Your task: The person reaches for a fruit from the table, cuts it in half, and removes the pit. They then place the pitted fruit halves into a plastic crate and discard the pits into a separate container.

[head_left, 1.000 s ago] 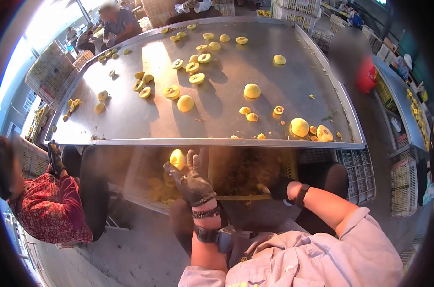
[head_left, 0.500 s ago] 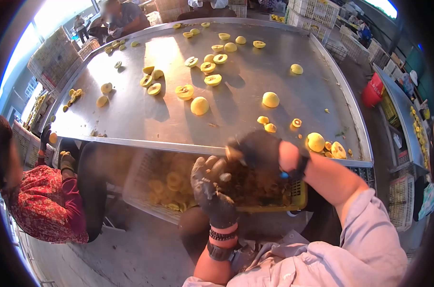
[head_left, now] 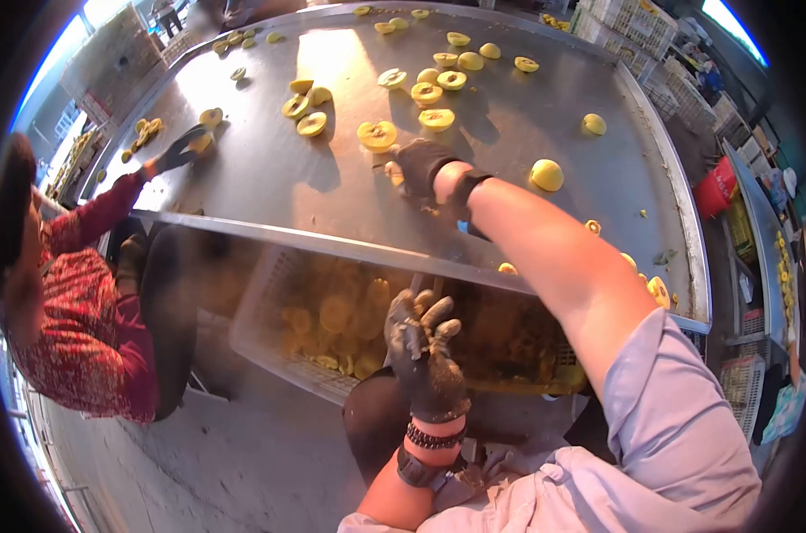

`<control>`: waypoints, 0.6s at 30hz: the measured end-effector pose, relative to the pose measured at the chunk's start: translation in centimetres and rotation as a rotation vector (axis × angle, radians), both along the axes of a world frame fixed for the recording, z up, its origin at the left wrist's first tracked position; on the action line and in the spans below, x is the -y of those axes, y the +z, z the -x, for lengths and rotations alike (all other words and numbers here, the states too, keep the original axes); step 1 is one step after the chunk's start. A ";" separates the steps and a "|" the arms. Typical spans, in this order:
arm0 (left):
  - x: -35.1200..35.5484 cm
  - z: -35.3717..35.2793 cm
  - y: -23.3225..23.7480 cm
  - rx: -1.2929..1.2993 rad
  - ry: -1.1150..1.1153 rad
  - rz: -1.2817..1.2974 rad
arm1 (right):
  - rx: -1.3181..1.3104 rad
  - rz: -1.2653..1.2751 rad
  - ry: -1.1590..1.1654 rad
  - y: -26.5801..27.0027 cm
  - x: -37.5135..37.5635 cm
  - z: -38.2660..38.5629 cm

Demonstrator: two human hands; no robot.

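Observation:
My right hand [head_left: 425,169], in a dark glove, reaches over the metal table [head_left: 269,200]. Its fingers are closed on a yellow fruit half [head_left: 394,172], mostly covered by the glove. Just beyond lies another fruit half [head_left: 377,136], cut face up with its core showing. My left hand [head_left: 425,355], in a dark, soiled glove, is held palm up below the table edge. Its fingers are bent but apart, and I see nothing in them. Behind it, under the table edge, are a pale crate [head_left: 252,329] of yellow fruit pieces and a yellow crate [head_left: 563,382] with darker scraps.
More fruit halves [head_left: 436,119] lie scattered over the table. At the left, a co-worker in a red patterned top [head_left: 83,346] reaches a gloved hand [head_left: 179,149] to a fruit half. Stacked crates [head_left: 629,31] and a red bucket [head_left: 715,188] stand at the right.
My right hand has moved from above the crates up onto the table and closed on a fruit half. My left hand stays low. The co-worker's arm has stretched out over the table.

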State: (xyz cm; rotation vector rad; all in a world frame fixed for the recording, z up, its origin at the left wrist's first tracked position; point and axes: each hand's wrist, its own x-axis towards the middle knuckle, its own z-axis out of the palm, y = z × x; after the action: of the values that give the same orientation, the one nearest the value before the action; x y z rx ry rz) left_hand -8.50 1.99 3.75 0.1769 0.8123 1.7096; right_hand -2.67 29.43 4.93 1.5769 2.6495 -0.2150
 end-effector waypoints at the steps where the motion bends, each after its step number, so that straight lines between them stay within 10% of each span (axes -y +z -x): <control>1: 0.0 0.0 -0.4 0.014 -0.045 -0.019 | -0.001 0.040 -0.011 0.0 0.2 -0.5; 9: -0.3 -1.9 -0.8 0.232 -0.184 0.041 | -1.113 0.736 -0.077 6.6 14.1 -6.9; 18: 2.4 -4.0 2.5 0.073 -0.393 -0.474 | -1.480 0.432 -0.092 2.4 27.8 -11.3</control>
State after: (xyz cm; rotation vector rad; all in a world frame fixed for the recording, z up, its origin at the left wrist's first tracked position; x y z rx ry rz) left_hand -4.51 -0.45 6.27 0.5564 0.2794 1.4949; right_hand 8.65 1.61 7.32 1.6099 2.7446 -2.5751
